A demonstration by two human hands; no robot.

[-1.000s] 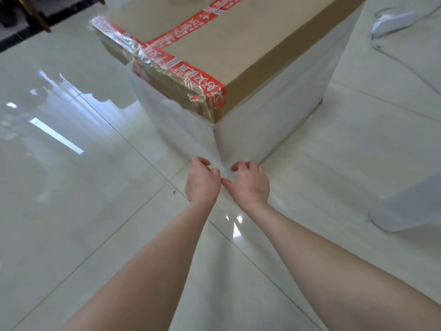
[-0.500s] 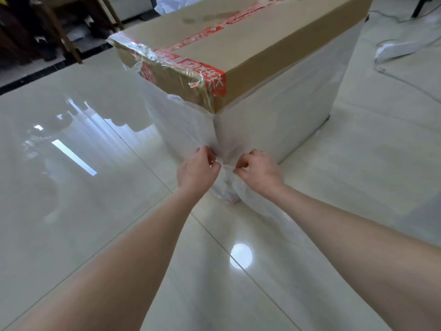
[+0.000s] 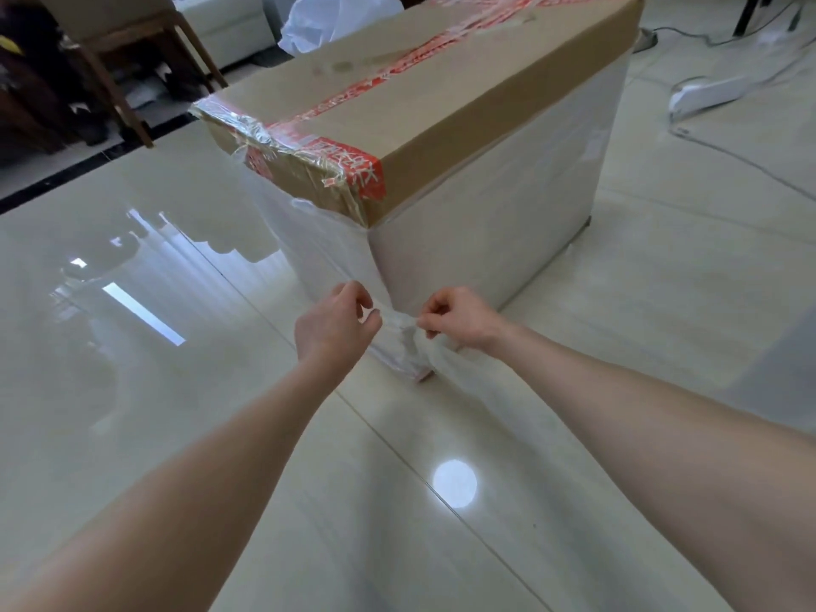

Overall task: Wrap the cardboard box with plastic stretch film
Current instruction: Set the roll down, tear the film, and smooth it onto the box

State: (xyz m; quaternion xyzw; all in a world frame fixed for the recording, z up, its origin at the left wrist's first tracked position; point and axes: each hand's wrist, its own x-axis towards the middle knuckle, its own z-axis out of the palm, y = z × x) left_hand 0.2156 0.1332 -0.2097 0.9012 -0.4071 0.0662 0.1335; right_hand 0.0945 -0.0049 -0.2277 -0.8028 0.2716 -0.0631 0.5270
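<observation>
Cardboard box (image 3: 441, 125): stands on the tiled floor (image 3: 154, 413), sides already sheathed in stretch film (image 3: 494, 240), top bare.
Left hand (image 3: 333, 326) and right hand (image 3: 459, 318): each pinched shut on a bunched film tail (image 3: 404, 335) at the box's near bottom corner. A second ago both sat low by the floor; now raised and drawn apart, tensioning the tail. Judged: tying off or tearing the end.
</observation>
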